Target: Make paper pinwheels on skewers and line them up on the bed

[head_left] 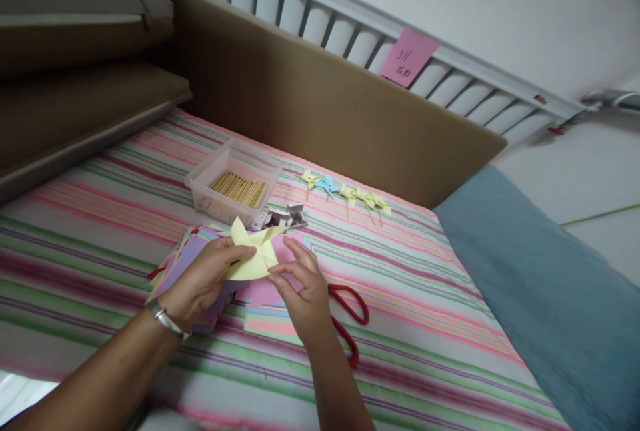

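Observation:
A pale yellow paper pinwheel, its corners folded toward the middle, is held up between both hands. The thumb of my left hand presses near its centre, the fingers behind it. My right hand pinches its right-hand edge between thumb and fingers. Below lie a stack of coloured paper with a purple sheet on top, and a pink sheet over more pastel sheets. Beside my right wrist are the red handles of scissors; their blades are hidden.
Behind the paper stand a clear plastic box of thin wooden sticks and a small open carton. Several finished pinwheels lie farther back, before a brown board. Stacked brown cushions are at left.

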Demonstrator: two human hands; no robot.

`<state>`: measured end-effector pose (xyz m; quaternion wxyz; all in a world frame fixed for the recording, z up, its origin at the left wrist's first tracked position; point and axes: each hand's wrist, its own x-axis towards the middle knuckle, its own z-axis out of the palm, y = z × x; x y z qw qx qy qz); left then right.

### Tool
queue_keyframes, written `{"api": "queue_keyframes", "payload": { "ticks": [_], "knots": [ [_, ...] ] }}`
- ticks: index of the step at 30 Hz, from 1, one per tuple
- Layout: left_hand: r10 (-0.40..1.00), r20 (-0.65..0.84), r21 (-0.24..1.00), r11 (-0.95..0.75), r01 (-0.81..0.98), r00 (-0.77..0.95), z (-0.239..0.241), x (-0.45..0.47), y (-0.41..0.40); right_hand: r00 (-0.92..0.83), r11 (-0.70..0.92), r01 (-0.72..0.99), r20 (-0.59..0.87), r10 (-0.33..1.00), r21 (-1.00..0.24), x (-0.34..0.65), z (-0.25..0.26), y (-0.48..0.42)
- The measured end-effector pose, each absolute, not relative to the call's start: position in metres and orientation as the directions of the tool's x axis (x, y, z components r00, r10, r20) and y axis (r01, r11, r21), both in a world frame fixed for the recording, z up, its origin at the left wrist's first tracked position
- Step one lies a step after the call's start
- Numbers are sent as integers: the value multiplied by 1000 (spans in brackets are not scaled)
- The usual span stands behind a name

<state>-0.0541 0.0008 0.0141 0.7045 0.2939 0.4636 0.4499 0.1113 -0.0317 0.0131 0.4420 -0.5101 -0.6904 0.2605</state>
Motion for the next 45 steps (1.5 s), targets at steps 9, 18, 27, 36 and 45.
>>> {"api": "queue_keyframes", "payload": {
  "ticks": [9, 18, 27, 36, 45],
  "knots": [
    [900, -401, 853, 435, -289, 172, 10, -33, -8, 35, 213, 484, 262, 964, -849, 108, 8, -29],
    [900, -390, 862, 431, -266, 196, 11, -33, -9, -12, 303, 562, 359, 933, -769, 107, 9, -30],
    [891, -375, 872, 433, -229, 256, 6, -35, -9, 22, 296, 557, 370, 929, -776, 106, 8, -30],
    [883, -341, 854, 435, -286, 324, 10, -35, -10, 67, 240, 550, 329, 942, -800, 106, 8, -29],
    [917, -362, 875, 395, -278, 166, 14, -37, -8, 286, 11, 156, 56, 957, -988, 108, 21, -34]
  ]
}}
